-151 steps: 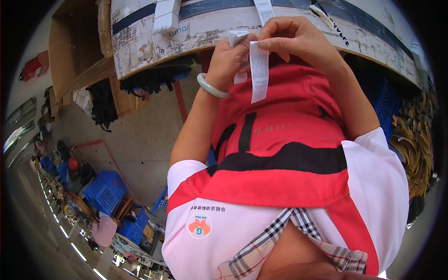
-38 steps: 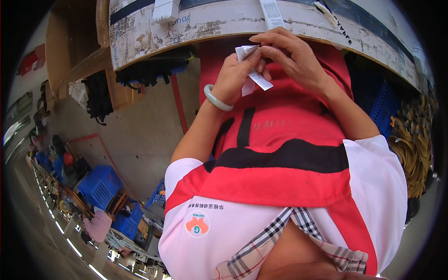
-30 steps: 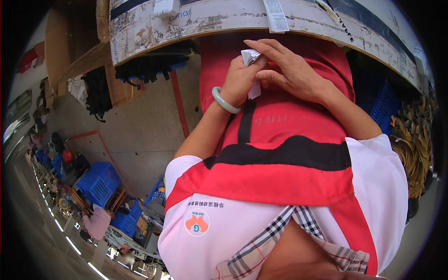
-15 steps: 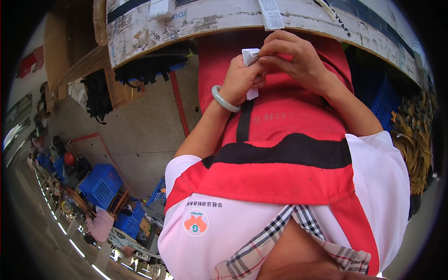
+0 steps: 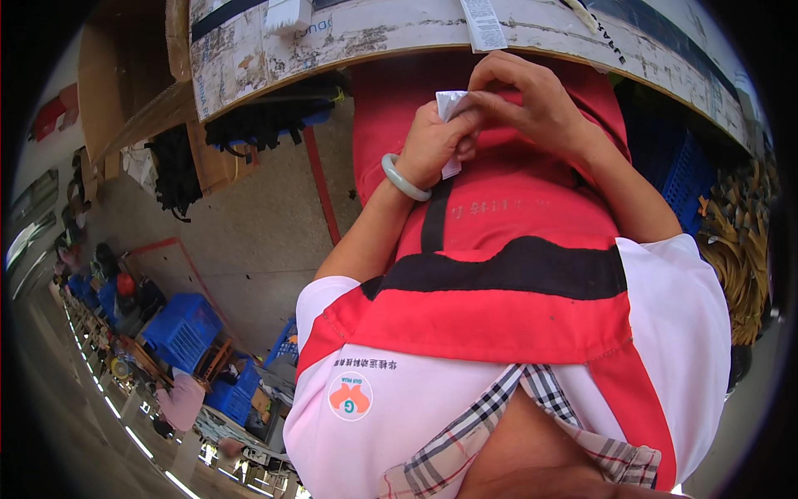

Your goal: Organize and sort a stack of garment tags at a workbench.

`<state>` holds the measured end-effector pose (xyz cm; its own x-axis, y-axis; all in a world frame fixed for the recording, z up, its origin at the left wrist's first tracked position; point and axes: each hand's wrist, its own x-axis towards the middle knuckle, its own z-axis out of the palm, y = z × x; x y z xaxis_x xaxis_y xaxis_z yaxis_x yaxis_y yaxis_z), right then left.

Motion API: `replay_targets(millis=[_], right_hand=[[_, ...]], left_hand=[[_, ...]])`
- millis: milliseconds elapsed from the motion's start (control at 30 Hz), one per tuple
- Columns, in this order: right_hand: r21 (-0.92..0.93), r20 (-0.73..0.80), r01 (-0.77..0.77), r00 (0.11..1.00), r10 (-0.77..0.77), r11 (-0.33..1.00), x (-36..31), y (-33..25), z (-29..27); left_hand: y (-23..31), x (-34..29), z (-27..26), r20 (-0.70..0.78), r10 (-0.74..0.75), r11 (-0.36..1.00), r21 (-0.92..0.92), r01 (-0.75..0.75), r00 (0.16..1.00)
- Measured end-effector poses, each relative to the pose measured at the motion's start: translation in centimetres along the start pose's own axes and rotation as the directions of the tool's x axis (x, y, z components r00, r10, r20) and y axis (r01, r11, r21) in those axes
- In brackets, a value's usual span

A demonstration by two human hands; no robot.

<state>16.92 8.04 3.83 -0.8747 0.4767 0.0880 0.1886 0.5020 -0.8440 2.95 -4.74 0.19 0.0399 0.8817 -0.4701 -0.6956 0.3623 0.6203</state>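
My left hand, with a pale bangle at its wrist, is closed around a small bundle of white paper slips. The slips stick out above the thumb, and a lower end shows beneath the fingers. My right hand has its thumb and forefinger pinched at the top edge of the slips. Both hands are in front of my red apron, just short of the table edge. Beyond them, a white printed strip lies on the worn table top, its near end at the edge.
A white stack sits on the table at the left. An open cardboard box and hanging black straps are further left. Blue crates stand on the floor near a person in pink. Brownish strips are piled at right.
The top of the slips has spread and tilted slightly toward my right hand. My right hand has shifted a little to the right, still pinching at them.
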Motion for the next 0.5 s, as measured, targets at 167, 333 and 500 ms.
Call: replay_targets(millis=[167, 333, 500], right_hand=[[-0.038, 0.036, -0.014, 0.999, 0.015, 0.999, -0.5, -0.5, 0.4], [-0.173, 0.105, 0.000, 0.994, 0.019, 0.985, -1.9, -0.9, 2.2], [-0.103, 0.187, -0.021, 0.982, 0.040, 0.994, -1.6, -1.1, 1.1]], left_hand=[[-0.3, 0.1, -0.5, 0.027, -0.024, 0.999, -0.042, 0.025, 0.999], [-0.7, 0.2, 0.0, -0.066, 0.032, 0.999, 0.043, -0.029, 0.997], [0.1, -0.3, 0.5, -0.105, 0.027, 0.987, 0.162, -0.010, 0.994]])
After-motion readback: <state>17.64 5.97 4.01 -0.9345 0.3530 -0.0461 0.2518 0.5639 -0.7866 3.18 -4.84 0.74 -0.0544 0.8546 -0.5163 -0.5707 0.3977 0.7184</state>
